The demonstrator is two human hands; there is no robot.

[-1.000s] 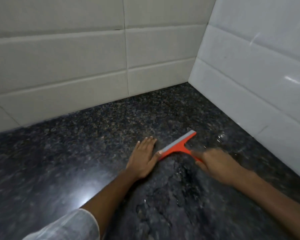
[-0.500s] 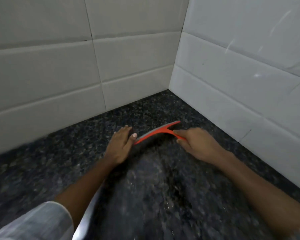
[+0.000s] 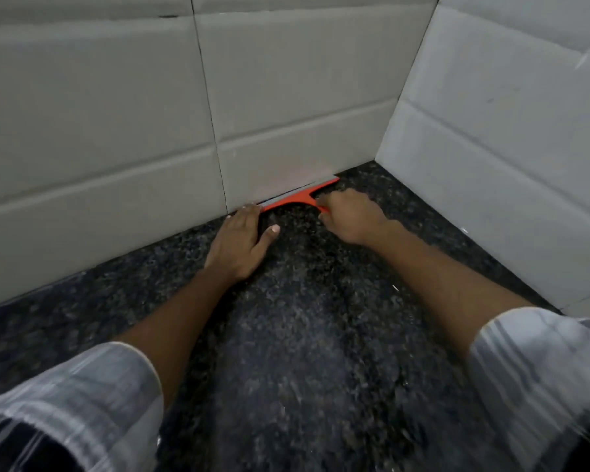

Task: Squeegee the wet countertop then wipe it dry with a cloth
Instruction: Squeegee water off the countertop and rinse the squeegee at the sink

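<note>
My right hand [image 3: 349, 218] grips the light, stiff squeegee [image 3: 298, 198] by its handle, my flat left hand [image 3: 241, 243] beside its soft blade.

Orange squeegee [image 3: 298, 198] sits w/ blade edge against back tile wall [image 3: 116, 137], near corner. R hand [image 3: 349, 218] grips its handle. L hand [image 3: 241, 245] flat on dark counter [image 3: 304, 335], fingertips at blade's left end. Striped sleeves [image 3: 82, 396] at bottom.
</note>
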